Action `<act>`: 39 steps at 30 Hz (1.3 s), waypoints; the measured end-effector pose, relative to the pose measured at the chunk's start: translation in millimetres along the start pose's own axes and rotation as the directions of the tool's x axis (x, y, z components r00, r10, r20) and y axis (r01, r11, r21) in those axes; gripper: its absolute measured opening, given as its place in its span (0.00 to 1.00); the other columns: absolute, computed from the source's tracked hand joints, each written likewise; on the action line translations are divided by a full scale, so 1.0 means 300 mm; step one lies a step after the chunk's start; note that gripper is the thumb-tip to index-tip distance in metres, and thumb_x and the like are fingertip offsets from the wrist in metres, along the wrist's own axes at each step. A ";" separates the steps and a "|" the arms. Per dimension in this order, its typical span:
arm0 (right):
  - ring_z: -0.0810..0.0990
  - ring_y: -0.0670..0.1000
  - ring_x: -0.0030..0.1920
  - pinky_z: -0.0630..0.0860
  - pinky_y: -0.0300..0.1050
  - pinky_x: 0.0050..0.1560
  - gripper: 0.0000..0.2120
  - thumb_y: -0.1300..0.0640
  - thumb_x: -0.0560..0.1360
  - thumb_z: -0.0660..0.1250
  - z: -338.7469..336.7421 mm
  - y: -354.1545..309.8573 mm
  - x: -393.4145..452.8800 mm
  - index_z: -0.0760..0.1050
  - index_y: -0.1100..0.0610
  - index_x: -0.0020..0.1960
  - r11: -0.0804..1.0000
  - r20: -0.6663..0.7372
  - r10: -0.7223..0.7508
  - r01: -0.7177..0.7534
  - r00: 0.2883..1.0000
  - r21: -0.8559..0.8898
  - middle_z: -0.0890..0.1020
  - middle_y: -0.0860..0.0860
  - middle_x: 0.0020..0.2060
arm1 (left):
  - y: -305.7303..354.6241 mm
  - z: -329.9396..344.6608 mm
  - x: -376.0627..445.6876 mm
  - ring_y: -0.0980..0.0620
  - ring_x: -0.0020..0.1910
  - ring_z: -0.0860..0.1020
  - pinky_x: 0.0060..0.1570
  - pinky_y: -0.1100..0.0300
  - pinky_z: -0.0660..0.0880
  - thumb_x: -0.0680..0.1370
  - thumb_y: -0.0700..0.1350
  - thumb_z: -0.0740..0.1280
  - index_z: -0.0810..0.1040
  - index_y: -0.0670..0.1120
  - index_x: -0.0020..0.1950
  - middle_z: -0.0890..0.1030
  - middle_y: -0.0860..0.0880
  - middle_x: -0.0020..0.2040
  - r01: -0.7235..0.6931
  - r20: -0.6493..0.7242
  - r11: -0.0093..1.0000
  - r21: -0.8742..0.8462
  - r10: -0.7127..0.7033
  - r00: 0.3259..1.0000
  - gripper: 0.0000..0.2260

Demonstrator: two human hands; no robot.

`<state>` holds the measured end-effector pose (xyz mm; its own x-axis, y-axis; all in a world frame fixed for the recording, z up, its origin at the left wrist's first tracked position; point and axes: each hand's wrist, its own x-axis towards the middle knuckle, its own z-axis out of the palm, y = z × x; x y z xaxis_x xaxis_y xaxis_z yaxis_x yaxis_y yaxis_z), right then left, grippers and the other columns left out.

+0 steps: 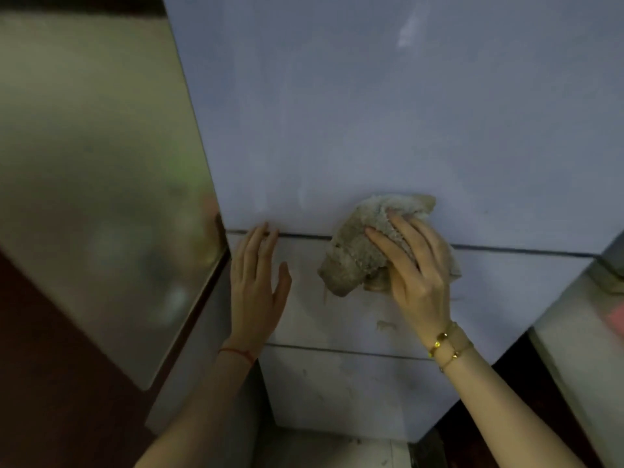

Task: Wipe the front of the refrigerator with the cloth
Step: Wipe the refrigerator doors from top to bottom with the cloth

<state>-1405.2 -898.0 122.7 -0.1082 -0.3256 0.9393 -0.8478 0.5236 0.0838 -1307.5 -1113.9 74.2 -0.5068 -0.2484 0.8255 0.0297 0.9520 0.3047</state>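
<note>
Two hands were on the pale front of the refrigerator [371,130], both close to the dark seam [506,249] that ran across it between the upper door and the drawer panel below. The right hand [417,265] lay over the cloth [351,255], a crumpled grey-beige wad pressed against the fridge front and straddling that seam, part of it above the line and the larger lump below. Its fingers [388,243] were spread and curved down over the cloth, gripping it against the surface, with the fingertips reaching just above the seam. Gold bracelets [445,346] circled the right wrist. The left hand [258,288] rested flat and bare on the panel just below the seam, left of the cloth and apart from it; its four fingers [256,244] were straight and held close together, tips touching the seam, while the thumb stood out to the side toward the cloth. A thin red string [238,352] ringed the left wrist. Below the seam, a small smudge [386,325] marked the panel near the right wrist
</note>
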 end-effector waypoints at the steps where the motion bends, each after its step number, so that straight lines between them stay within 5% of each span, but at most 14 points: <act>1: 0.73 0.57 0.64 0.73 0.55 0.66 0.22 0.72 0.75 0.68 0.044 0.001 -0.059 0.77 0.55 0.65 1.000 -0.001 -0.016 0.016 1.000 -0.008 0.73 0.53 0.67 | -0.027 0.044 -0.048 0.43 0.76 0.63 0.74 0.42 0.63 0.80 0.41 0.61 0.65 0.39 0.74 0.67 0.41 0.75 -0.018 -0.031 1.000 0.016 0.019 0.999 0.22; 12: 0.65 0.58 0.74 0.60 0.59 0.75 0.17 0.59 0.82 0.61 0.317 0.007 -0.263 0.73 0.52 0.70 0.981 -0.135 -0.178 0.166 0.975 -0.102 0.71 0.55 0.72 | -0.303 0.373 -0.291 0.45 0.79 0.52 0.75 0.36 0.56 0.81 0.41 0.62 0.62 0.38 0.76 0.60 0.40 0.77 -0.067 -0.350 0.996 0.056 0.082 0.933 0.24; 19: 0.63 0.58 0.76 0.58 0.56 0.77 0.18 0.53 0.84 0.57 0.400 -0.037 -0.439 0.69 0.51 0.73 0.926 0.009 -0.324 0.319 0.946 -0.203 0.67 0.54 0.74 | -0.375 0.436 -0.342 0.41 0.79 0.53 0.78 0.45 0.55 0.81 0.43 0.61 0.61 0.41 0.77 0.58 0.41 0.78 -0.141 -0.417 0.990 0.016 0.134 0.899 0.24; 27: 0.57 0.58 0.78 0.51 0.55 0.79 0.22 0.51 0.82 0.59 0.409 -0.082 -0.302 0.65 0.49 0.75 0.960 -0.122 -0.159 0.124 0.980 -0.253 0.63 0.55 0.77 | -0.388 0.449 -0.344 0.42 0.80 0.53 0.79 0.51 0.53 0.81 0.43 0.61 0.61 0.40 0.76 0.58 0.42 0.78 -0.176 -0.452 0.984 -0.022 0.148 0.880 0.24; 34: 0.60 0.57 0.77 0.55 0.56 0.78 0.23 0.60 0.80 0.62 0.441 -0.069 -0.542 0.67 0.50 0.74 0.920 0.037 -0.289 0.288 0.957 -0.264 0.64 0.53 0.76 | -0.396 0.443 -0.349 0.43 0.80 0.52 0.79 0.53 0.52 0.82 0.48 0.57 0.60 0.41 0.77 0.57 0.43 0.79 -0.200 -0.418 0.980 -0.012 0.177 0.891 0.25; 39: 0.60 0.59 0.77 0.54 0.58 0.78 0.22 0.60 0.80 0.60 0.370 -0.023 -0.315 0.69 0.52 0.73 0.972 -0.176 -0.137 0.098 0.975 -0.213 0.66 0.56 0.75 | -0.390 0.449 -0.351 0.43 0.80 0.52 0.79 0.52 0.54 0.80 0.44 0.60 0.61 0.42 0.77 0.58 0.43 0.79 -0.184 -0.439 0.983 -0.013 0.159 0.884 0.25</act>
<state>-1446.7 -958.1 -3.4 0.1018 -0.2505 0.9628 -0.7239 0.6452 0.2444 -1373.6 -1175.1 -112.3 -0.0657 -0.1464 0.9870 0.1339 0.9789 0.1541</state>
